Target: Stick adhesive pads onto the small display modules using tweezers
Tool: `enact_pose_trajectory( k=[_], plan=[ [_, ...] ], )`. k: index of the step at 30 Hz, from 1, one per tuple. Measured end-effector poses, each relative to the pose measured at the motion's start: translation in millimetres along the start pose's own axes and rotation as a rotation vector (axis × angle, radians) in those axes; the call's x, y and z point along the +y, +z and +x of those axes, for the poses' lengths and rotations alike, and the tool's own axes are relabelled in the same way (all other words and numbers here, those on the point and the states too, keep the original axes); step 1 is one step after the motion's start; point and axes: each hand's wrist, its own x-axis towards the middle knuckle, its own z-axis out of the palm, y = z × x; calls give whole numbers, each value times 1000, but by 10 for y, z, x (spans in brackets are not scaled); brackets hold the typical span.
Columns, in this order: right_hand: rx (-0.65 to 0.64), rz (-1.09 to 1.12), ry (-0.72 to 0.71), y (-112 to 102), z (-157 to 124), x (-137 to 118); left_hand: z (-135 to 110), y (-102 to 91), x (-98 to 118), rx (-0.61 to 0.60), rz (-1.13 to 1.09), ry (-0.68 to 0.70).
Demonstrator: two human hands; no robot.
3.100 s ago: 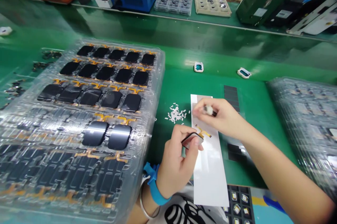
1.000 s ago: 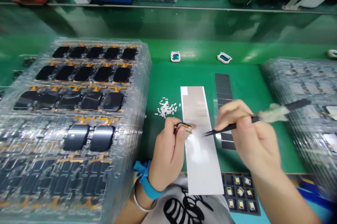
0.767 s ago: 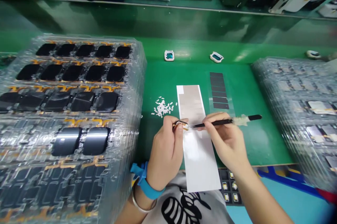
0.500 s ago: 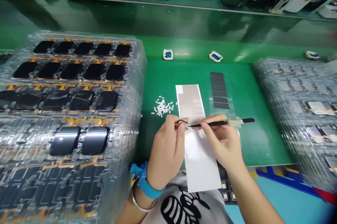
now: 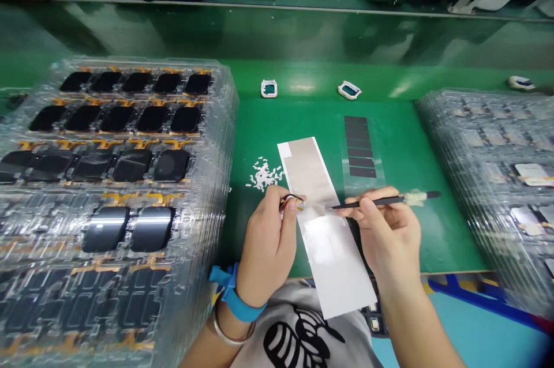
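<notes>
Left hand (image 5: 269, 236): thumb and curled fingers pinch a small screen (image 5: 291, 202), edge-on, amber flex showing. It's over the sheet's (image 5: 341, 267) left edge, roughly midway along. Can't make out which face is up.

Right hand (image 5: 393, 232): fingers wrapped round black tweezers (image 5: 383, 202), held nearly level, tips pointing at the screen but apart from it. Pale patch just by the tips; can't tell if they grip it.

Sheet lies slanted on the green worktop (image 5: 402, 131), grey at the far end, white at the near end, near end sticking out past the worktop edge.

White bits (image 5: 264, 175) in a loose pile left of the sheet. Dark strips (image 5: 358, 146) on clear film to its right. Two white frames (image 5: 269, 89) further back, well apart from each other. Left trays (image 5: 227, 120), stacked, hold black screens with amber flexes. Another stack, right trays (image 5: 480, 154), across the worktop.
</notes>
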Motion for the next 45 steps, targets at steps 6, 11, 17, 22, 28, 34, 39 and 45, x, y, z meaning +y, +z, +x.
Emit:
enact_pose_trajectory(
  k=[6, 11, 17, 22, 28, 34, 39, 45],
  plan=[
    [96, 26, -195, 167, -175, -103, -43, 12, 54, 10, -327, -28],
    [35, 49, -322, 332, -325, -102, -82, 97, 137, -50, -656, -123],
    [29, 8, -348, 374, -333, -15, -97, 200, 81, -74, -812, -118],
    [43, -21, -381, 372, -331, 23, -106, 233, 64, -87, -813, -124],
    [47, 16, -394, 374, -350, 36, -105, 238, 85, -78, -795, -111],
    [95, -56, -387, 377, -351, 41, -98, 237, 84, -96, -787, -83],
    [104, -108, -389, 371, -352, 48, -104, 235, 85, -100, -784, -86],
    [89, -67, -381, 359, -356, 47, -111, 227, 97, -99, -784, -91]
  ],
)
